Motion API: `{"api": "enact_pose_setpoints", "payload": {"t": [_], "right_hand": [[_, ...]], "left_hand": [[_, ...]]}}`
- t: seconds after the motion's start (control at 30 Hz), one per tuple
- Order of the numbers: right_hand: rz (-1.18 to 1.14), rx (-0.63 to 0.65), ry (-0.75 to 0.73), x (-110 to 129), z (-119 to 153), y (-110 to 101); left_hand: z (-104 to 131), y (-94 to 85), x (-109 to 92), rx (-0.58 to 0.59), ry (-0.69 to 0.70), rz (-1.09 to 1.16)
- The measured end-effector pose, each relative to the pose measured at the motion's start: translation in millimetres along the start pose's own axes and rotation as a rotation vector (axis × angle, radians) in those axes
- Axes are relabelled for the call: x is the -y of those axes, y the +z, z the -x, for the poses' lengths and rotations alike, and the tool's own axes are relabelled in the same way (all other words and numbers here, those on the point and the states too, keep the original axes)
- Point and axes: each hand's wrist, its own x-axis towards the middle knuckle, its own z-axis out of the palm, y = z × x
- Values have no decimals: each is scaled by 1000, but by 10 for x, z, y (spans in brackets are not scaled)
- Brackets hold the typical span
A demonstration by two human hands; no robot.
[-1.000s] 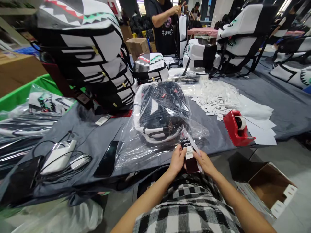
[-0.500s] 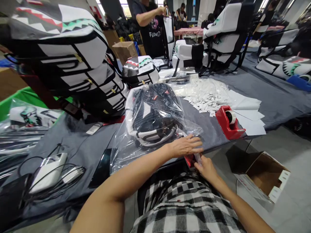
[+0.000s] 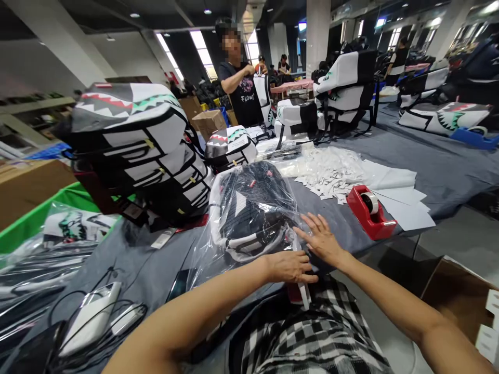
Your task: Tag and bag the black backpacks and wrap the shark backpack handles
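Note:
A black and white backpack [image 3: 255,208] lies on the table inside a clear plastic bag [image 3: 202,259]. The bag's loose end is gathered at the near right side. My left hand [image 3: 290,267] lies over that end and a whitish strip, fingers stretched to the right. Its palm side is hidden. My right hand [image 3: 322,241] rests on the plastic just beyond it, with fingers spread. Below my left hand, a red piece [image 3: 296,293] with a white strip [image 3: 304,296] hangs at the table edge against my clothes; its kind is unclear.
A red tape dispenser [image 3: 370,213] stands to the right, near white paper sheets [image 3: 401,200] and a pile of small white pieces [image 3: 331,171]. Stacked backpacks [image 3: 144,150] rise at left. A white device [image 3: 91,317] lies among cables. A person [image 3: 241,83] stands across the table.
My right hand has moved up from below the table edge onto the plastic, its fingers now spread. My left hand has shifted slightly down and left relative to the bag. The view has tilted upward.

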Motion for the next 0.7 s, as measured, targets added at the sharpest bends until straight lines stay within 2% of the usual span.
{"api": "enact_pose_setpoints", "payload": {"t": [0.1, 0.17, 0.27, 0.37, 0.47, 0.53, 0.6, 0.7], "right_hand": [[-4, -69, -21, -26, -191, 296], [-72, -89, 15, -100, -242, 340], [-195, -44, 124, -252, -284, 240], [-402, 120, 152, -399, -337, 54], [-762, 282, 134, -518, -397, -167], [-990, 347, 161, -566, -429, -323], [-1143, 429, 206, -578, -452, -461], [-1289, 511, 287, -537, -496, -567]], "left_hand": [[-15, 15, 97, 55, 41, -6], [-53, 20, 151, 80, 60, 0], [-164, 0, 208, 32, 25, 13], [-263, -40, 211, -34, -91, 14], [-231, -81, 135, -94, -248, 60], [-134, -102, 50, -214, -351, 161], [-22, -108, -39, -408, -481, 299], [89, -74, -126, -731, -803, 450]]}}
